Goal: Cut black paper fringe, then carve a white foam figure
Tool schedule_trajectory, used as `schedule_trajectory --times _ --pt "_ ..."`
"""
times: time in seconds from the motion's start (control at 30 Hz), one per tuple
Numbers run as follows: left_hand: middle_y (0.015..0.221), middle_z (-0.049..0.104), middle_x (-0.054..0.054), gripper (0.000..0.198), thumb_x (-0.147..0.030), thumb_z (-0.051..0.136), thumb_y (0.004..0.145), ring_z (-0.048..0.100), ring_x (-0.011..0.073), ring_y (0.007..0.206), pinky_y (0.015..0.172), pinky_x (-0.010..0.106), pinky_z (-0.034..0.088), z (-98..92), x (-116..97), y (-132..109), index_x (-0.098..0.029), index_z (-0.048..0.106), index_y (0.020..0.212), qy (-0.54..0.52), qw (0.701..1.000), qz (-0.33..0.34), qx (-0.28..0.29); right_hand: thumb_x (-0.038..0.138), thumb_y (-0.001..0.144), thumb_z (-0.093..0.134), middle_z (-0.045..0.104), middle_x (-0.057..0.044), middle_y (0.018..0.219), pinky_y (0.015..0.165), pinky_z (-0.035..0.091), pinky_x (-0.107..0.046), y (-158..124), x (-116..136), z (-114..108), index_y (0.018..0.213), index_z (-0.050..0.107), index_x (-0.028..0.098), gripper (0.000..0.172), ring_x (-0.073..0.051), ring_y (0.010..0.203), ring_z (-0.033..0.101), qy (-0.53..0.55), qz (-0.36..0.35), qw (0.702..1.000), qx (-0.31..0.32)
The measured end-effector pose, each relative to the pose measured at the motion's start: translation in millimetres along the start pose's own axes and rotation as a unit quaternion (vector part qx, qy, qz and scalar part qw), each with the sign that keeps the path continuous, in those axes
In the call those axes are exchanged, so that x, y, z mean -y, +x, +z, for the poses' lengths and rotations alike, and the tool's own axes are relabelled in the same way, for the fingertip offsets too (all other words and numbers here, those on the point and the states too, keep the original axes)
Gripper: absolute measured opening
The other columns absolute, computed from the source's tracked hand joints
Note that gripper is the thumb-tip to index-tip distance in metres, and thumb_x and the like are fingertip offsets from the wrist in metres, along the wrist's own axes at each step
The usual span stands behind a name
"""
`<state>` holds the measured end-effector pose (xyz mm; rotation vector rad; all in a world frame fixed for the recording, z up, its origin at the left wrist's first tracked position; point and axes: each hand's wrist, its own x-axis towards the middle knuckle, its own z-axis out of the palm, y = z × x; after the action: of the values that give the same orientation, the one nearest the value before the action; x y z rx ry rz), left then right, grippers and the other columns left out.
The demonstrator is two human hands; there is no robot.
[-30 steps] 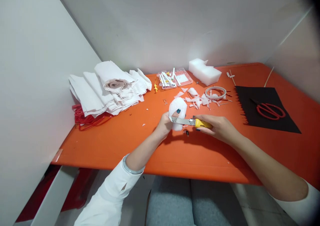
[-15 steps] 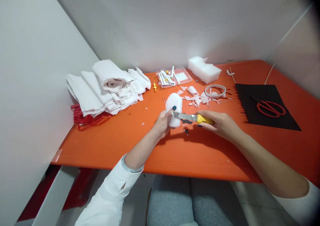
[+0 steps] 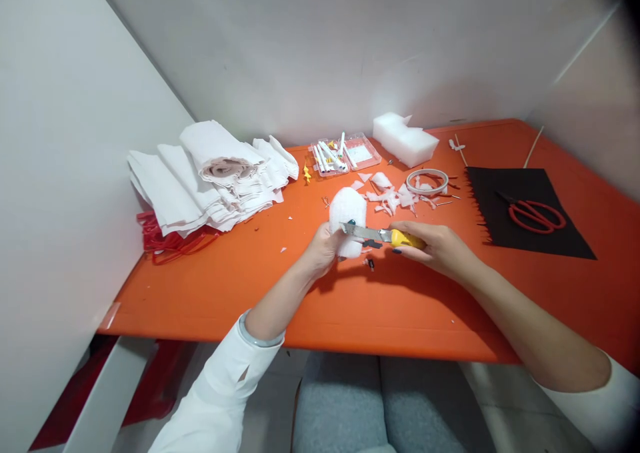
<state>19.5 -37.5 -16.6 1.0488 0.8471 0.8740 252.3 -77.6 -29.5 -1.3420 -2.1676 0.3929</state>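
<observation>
A rounded white foam piece (image 3: 347, 206) is held upright in my left hand (image 3: 323, 249), with the thumb across its face. My right hand (image 3: 437, 247) grips a yellow-handled utility knife (image 3: 406, 239), whose long metal blade points left across the foam, close to my left thumb. Whether the blade edge touches the foam I cannot tell. Small black pieces (image 3: 370, 264) lie on the table just below the blade. Behind the foam are white foam scraps (image 3: 393, 198) and a roll of tape (image 3: 427, 182).
On the orange table (image 3: 225, 299) are a stack of white paper (image 3: 170, 186), red ribbon-like material (image 3: 150, 233), a marker box (image 3: 363, 153), and a white foam block (image 3: 405, 139). Red-handled scissors (image 3: 537, 217) rest on black fringed paper (image 3: 555, 193), near thin sticks (image 3: 534, 147).
The foam piece has turned slightly, so its face looks broader. The knife stays across it, with both hands in nearly the same place. The whole view has shifted a little.
</observation>
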Motion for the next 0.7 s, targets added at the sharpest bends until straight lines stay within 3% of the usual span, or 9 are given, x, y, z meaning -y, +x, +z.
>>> schedule_trajectory --times 0.13,0.3,0.5,0.7 --pt "0.055 0.059 0.002 0.065 -0.072 0.074 0.046 0.043 0.0061 0.04 0.036 0.02 0.027 -2.4 0 -1 -0.012 0.061 0.066 0.009 1.0 0.012 0.003 0.037 0.086 0.057 0.069 -0.002 0.086 0.062 0.042 -0.021 -1 -2 1 0.114 0.063 0.021 0.032 -0.013 0.066 0.059 -0.003 0.003 1.0 -0.003" --pt "0.059 0.059 0.002 0.054 -0.061 0.075 0.059 0.045 0.0057 0.042 0.037 0.018 0.028 2.1 8 -1 -0.011 0.064 0.073 0.011 0.999 0.002 0.03 0.038 0.087 0.056 0.069 -0.002 0.087 0.061 0.041 -0.021 1 7 0 0.109 0.065 0.021 0.029 -0.013 0.067 0.06 -0.004 -0.005 1.0 -0.014" --pt "0.058 0.058 0.001 0.06 -0.066 0.075 0.052 0.046 0.0056 0.043 0.036 0.018 0.029 1.2 2 -2 -0.011 0.061 0.071 -0.021 1.0 0.0 0.016 0.036 0.087 0.057 0.069 -0.003 0.085 0.06 0.041 -0.021 0 2 0 0.113 0.062 0.02 0.031 -0.013 0.066 0.059 -0.026 0.004 0.999 -0.02" --pt "0.058 0.059 0.0 0.05 -0.059 0.073 0.064 0.049 0.0079 0.043 0.036 0.019 0.032 4.5 10 0 -0.012 0.062 0.077 0.018 0.999 -0.007 0.032 0.036 0.087 0.057 0.069 -0.002 0.085 0.059 0.04 -0.021 1 6 2 0.109 0.065 0.022 0.028 -0.013 0.065 0.059 -0.021 0.014 1.0 -0.014"
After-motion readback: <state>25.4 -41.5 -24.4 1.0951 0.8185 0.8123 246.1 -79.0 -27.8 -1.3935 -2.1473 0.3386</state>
